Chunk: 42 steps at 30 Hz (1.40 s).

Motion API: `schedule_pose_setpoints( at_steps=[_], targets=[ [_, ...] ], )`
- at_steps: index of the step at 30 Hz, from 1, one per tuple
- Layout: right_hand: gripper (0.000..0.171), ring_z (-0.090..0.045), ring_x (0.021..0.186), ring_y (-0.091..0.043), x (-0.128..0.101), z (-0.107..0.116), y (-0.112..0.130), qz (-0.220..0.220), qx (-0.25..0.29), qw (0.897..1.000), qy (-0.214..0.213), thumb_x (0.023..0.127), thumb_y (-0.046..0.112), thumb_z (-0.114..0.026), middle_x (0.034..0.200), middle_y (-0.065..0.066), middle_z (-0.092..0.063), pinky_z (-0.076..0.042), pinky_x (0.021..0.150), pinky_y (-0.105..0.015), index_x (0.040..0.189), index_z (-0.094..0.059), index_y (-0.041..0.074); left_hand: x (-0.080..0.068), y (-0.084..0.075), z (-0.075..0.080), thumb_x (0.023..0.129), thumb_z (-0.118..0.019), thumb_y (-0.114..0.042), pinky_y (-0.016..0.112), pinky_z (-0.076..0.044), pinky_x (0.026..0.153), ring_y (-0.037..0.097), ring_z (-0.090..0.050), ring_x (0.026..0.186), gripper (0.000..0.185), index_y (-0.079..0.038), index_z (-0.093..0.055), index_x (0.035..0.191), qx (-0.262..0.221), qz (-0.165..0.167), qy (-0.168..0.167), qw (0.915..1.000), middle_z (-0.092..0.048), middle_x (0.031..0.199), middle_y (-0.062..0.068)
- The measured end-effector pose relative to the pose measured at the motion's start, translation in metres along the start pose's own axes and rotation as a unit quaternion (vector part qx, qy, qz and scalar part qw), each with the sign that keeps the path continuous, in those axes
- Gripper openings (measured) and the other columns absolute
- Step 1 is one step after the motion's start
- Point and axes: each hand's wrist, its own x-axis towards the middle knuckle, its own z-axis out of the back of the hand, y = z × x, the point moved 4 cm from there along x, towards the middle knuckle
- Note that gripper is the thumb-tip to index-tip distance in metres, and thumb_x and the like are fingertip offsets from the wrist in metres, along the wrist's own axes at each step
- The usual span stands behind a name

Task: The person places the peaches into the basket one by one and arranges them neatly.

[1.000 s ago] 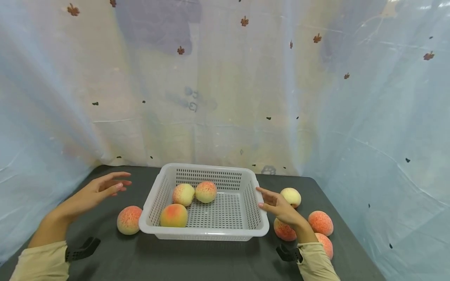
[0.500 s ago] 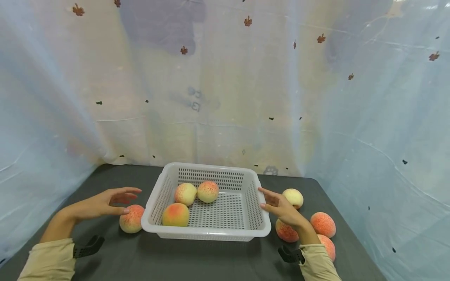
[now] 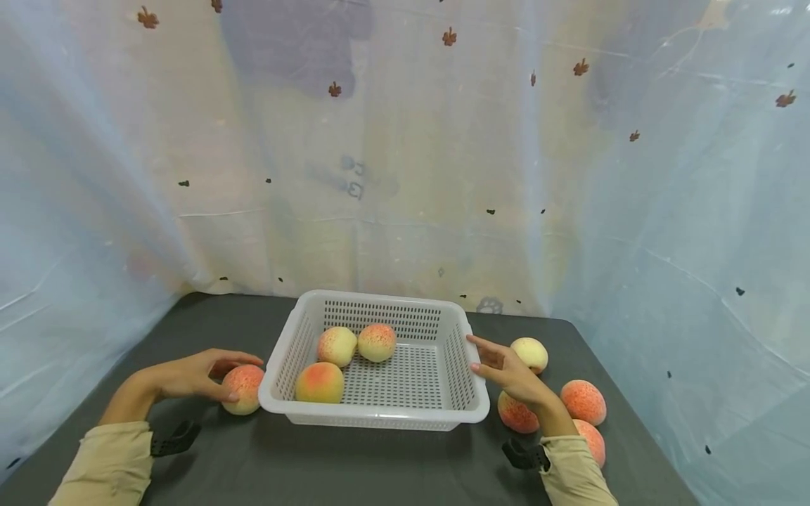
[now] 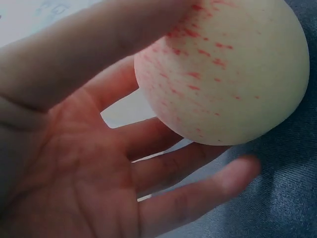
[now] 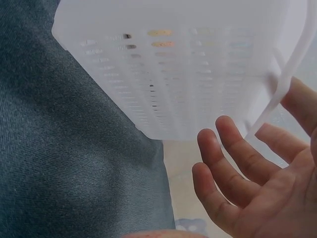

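Observation:
My left hand [image 3: 190,376] curls round a red-speckled peach [image 3: 249,386] on the table, just left of a white perforated plastic basket [image 3: 386,416]. In the left wrist view the thumb [image 4: 99,44] lies over the near side of this peach, pale with red flecks, while the other fingers reach behind and under it. My right hand [image 3: 509,372] is at the basket's right rim, with fingertips on it and fingers relaxed. Inside the basket sit a yellow-orange peach [image 3: 319,383], a pale speckled peach [image 3: 337,346] and a redder peach [image 3: 377,342].
Right of the basket lie several more peaches: a pale one [image 3: 530,353], a red one [image 3: 519,413] partly behind the right forearm, and another red one [image 3: 583,401]. A dark cloth covers the table [image 3: 354,471]. A pale printed curtain [image 3: 405,176] hangs behind.
My left hand has come down and to the right, from the air above the peach to round it. My right hand stays at the basket rim. The view has shifted slightly.

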Motion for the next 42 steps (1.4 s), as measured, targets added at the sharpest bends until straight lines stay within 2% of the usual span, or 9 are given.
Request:
schedule_pose_setpoints(
  at_steps=[4,9,13,17,24,32,35,37,42],
  targets=[
    [0.068,-0.060,0.129,-0.030,-0.001,0.001,-0.001,0.005,-0.007,1.000,0.003,0.105,0.015,-0.056,0.148,-0.035,-0.047,-0.053,0.105,-0.033,0.160,-0.021,-0.001,0.003,0.004,0.000,0.097,-0.066,-0.021,0.034,-0.057,0.083,0.010,-0.061,0.114,0.064,-0.002,-0.041,0.153,-0.037,0.007,0.009,0.9993,-0.054,0.145,0.021],
    [0.068,-0.060,0.128,-0.029,0.000,0.002,-0.001,0.013,-0.008,1.000,0.001,0.104,0.015,-0.057,0.147,-0.035,-0.047,-0.053,0.102,-0.028,0.159,-0.021,-0.003,0.001,0.009,0.005,0.098,-0.065,-0.017,0.036,-0.060,0.081,0.009,-0.064,0.109,0.062,0.003,-0.039,0.151,-0.051,-0.004,-0.001,0.9987,-0.058,0.139,0.020],
    [0.068,-0.056,0.131,-0.041,0.001,0.002,-0.001,0.014,-0.006,1.000,0.000,0.104,0.016,-0.058,0.148,-0.034,-0.047,-0.053,0.103,-0.029,0.159,-0.022,-0.003,-0.005,0.010,0.014,0.099,-0.063,-0.018,0.038,-0.060,0.079,0.009,-0.065,0.106,0.062,0.004,-0.037,0.151,-0.034,-0.001,-0.046,0.9984,-0.059,0.136,0.019],
    [0.068,-0.054,0.131,-0.046,0.002,0.001,-0.001,0.008,-0.009,1.000,-0.004,0.104,0.017,-0.058,0.147,-0.033,-0.049,-0.053,0.105,-0.037,0.159,-0.023,-0.002,-0.014,0.004,0.022,0.100,-0.063,-0.021,0.034,-0.059,0.079,0.002,-0.063,0.105,0.062,0.002,-0.037,0.151,0.003,-0.006,-0.111,0.9938,-0.059,0.134,0.021],
    [0.069,-0.056,0.129,-0.046,0.001,0.001,-0.002,0.008,-0.019,1.000,-0.006,0.104,0.018,-0.059,0.145,-0.033,-0.051,-0.053,0.106,-0.045,0.159,-0.023,-0.003,-0.026,-0.025,0.027,0.096,-0.070,-0.025,0.025,-0.055,0.076,-0.007,-0.058,0.103,0.057,-0.006,-0.048,0.145,0.100,-0.025,-0.224,0.9692,-0.059,0.134,0.016],
    [0.069,-0.057,0.128,-0.044,0.002,0.000,-0.002,0.009,-0.013,1.000,-0.008,0.103,0.019,-0.059,0.144,-0.032,-0.052,-0.054,0.104,-0.040,0.159,-0.024,-0.002,-0.021,-0.070,0.037,0.089,-0.079,-0.029,0.024,-0.055,0.079,-0.012,-0.054,0.103,0.058,-0.016,-0.055,0.140,0.159,-0.064,-0.302,0.9380,-0.062,0.128,0.002],
    [0.069,-0.058,0.127,-0.043,0.002,0.001,-0.002,0.009,-0.015,1.000,-0.010,0.103,0.019,-0.060,0.143,-0.032,-0.053,-0.054,0.104,-0.040,0.159,-0.025,-0.002,-0.015,-0.085,0.038,0.090,-0.078,-0.033,0.024,-0.055,0.081,-0.014,-0.053,0.105,0.059,-0.019,-0.054,0.142,0.163,-0.067,-0.299,0.9379,-0.062,0.128,0.000],
    [0.068,-0.059,0.127,-0.043,0.002,0.001,-0.002,0.009,-0.015,1.000,-0.011,0.103,0.018,-0.059,0.143,-0.032,-0.053,-0.054,0.104,-0.041,0.159,-0.025,-0.002,-0.010,-0.094,0.036,0.091,-0.077,-0.034,0.024,-0.056,0.083,-0.012,-0.055,0.106,0.059,-0.019,-0.053,0.142,0.154,-0.070,-0.288,0.9426,-0.061,0.130,0.001],
    [0.068,-0.062,0.126,-0.031,0.002,0.002,-0.001,0.009,-0.015,1.000,-0.008,0.104,0.018,-0.059,0.144,-0.032,-0.052,-0.054,0.104,-0.039,0.159,-0.025,-0.002,0.005,-0.112,0.030,0.092,-0.076,-0.027,0.022,-0.056,0.087,-0.006,-0.060,0.107,0.057,-0.015,-0.053,0.143,0.130,-0.106,-0.247,0.9544,-0.064,0.130,0.004]
  ],
)
